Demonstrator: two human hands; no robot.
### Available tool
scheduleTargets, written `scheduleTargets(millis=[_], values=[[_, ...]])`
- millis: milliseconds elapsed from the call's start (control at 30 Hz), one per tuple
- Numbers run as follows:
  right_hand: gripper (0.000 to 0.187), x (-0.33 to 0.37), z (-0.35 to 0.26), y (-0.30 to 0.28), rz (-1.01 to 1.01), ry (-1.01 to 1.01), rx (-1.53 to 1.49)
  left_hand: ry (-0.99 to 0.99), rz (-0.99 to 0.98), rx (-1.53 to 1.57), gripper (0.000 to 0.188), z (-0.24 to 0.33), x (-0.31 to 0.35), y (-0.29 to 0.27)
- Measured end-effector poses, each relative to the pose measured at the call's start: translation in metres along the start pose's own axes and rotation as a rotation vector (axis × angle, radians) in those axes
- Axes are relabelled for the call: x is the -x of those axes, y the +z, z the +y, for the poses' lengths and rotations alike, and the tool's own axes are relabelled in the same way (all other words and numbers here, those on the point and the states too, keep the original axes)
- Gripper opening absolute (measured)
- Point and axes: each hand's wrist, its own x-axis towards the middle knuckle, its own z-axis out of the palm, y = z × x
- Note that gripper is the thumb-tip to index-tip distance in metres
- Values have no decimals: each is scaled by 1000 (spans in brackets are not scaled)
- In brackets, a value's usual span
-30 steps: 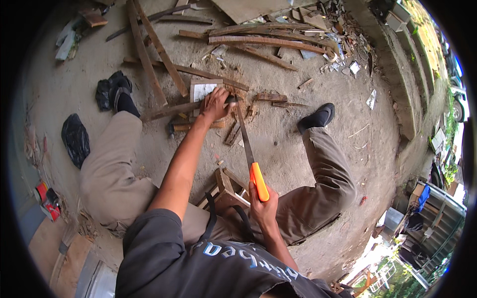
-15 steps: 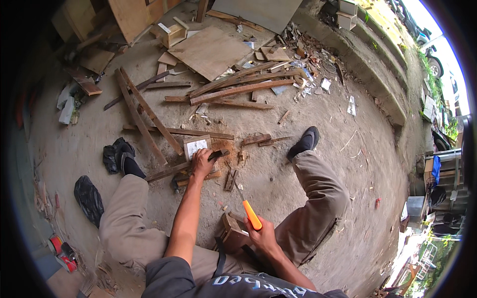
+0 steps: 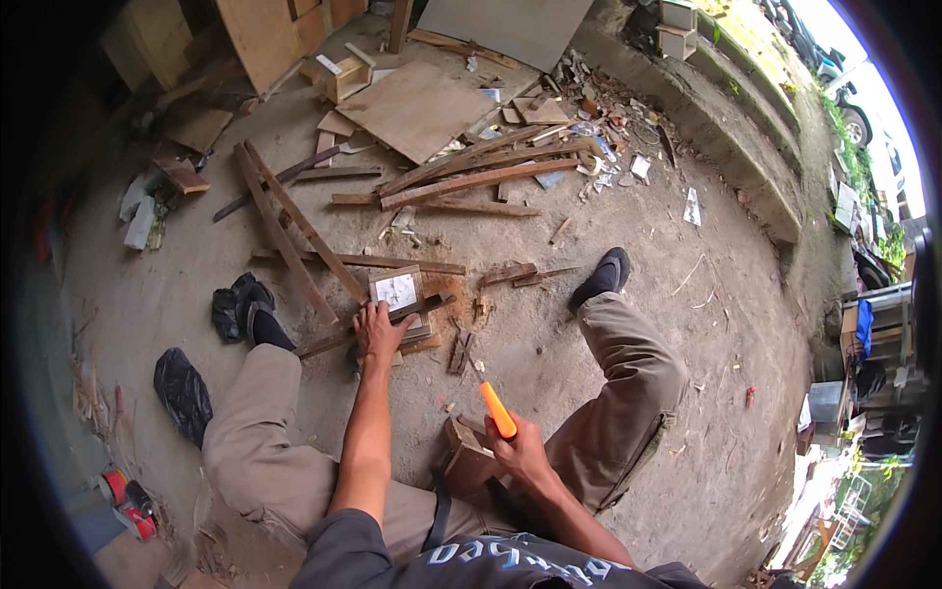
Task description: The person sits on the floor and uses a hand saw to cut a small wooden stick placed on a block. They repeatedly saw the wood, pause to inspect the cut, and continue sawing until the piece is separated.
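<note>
My left hand (image 3: 377,334) presses down on a dark wooden strip (image 3: 424,306), its fingers and thumb spread over the wood. The strip lies slantwise across a small wooden block (image 3: 420,342) and beside a square piece with a white top (image 3: 395,291). In my right hand (image 3: 520,452), fingers wrapped round it, is the orange handle of what looks like a handsaw (image 3: 498,410). Its thin blade points away from me, seen nearly edge-on and hard to make out. The blade is apart from the strip.
Long wooden strips (image 3: 481,182) lie in a pile farther off, near a plywood sheet (image 3: 420,110). Between my legs stands a small wooden box (image 3: 469,450). Short wood pieces (image 3: 459,351) lie ahead of the saw. Black plastic bags (image 3: 183,395) are at left; a concrete step (image 3: 706,147) runs along the right.
My left hand has shifted left along the strip, and its fingers have spread. The saw, still in my right hand, shows less of its blade. The view has shifted slightly.
</note>
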Motion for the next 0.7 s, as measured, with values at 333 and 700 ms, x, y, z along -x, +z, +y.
scheduleTargets(millis=[333,700], values=[[21,-1,11,5,61,-81,67,-176,-296,-46,116,-34,1,-22],[23,-14,-13,3,15,12,166,-88,-455,-53,106,-43,-22,-30]])
